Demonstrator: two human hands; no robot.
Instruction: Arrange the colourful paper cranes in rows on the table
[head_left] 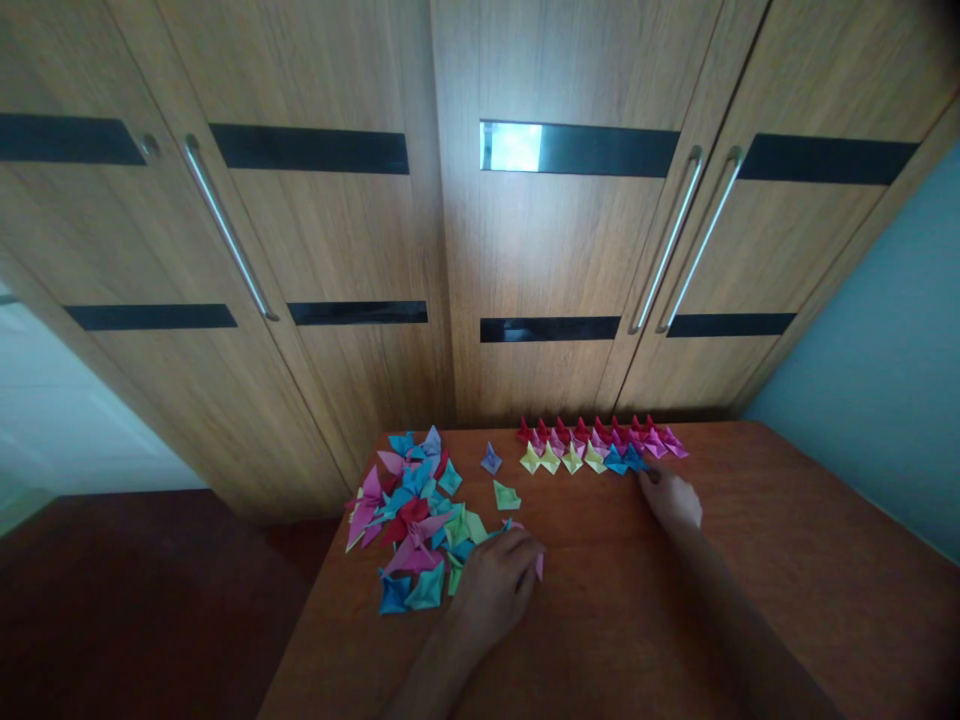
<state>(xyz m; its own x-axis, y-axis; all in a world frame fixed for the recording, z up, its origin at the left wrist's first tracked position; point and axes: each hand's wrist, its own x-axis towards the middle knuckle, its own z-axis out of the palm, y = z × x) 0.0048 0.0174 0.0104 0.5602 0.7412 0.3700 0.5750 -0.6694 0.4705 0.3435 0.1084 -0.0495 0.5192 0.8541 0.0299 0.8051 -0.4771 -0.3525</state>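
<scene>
My right hand [673,500] is at the right end of the front row, its thumb and fingers pinched on a blue origami piece [634,458]. Beside that piece stands another blue one [616,460], followed leftward by several yellow origami pieces [572,458]. My left hand [499,580] is curled at the right side of a loose pile of folded paper [416,510]. A pink origami piece [540,565] shows at its fingertips, mostly hidden by the hand. A green piece [506,496] and a purple piece [491,459] lie apart between pile and rows.
Behind the yellow and blue row stand pink pieces [655,442] and a row of red ones [580,430]. All rest on a brown wooden table [600,620]. A wooden wardrobe [540,250] with metal handles [667,240] rises at its far edge. A blue wall [877,330] is at right.
</scene>
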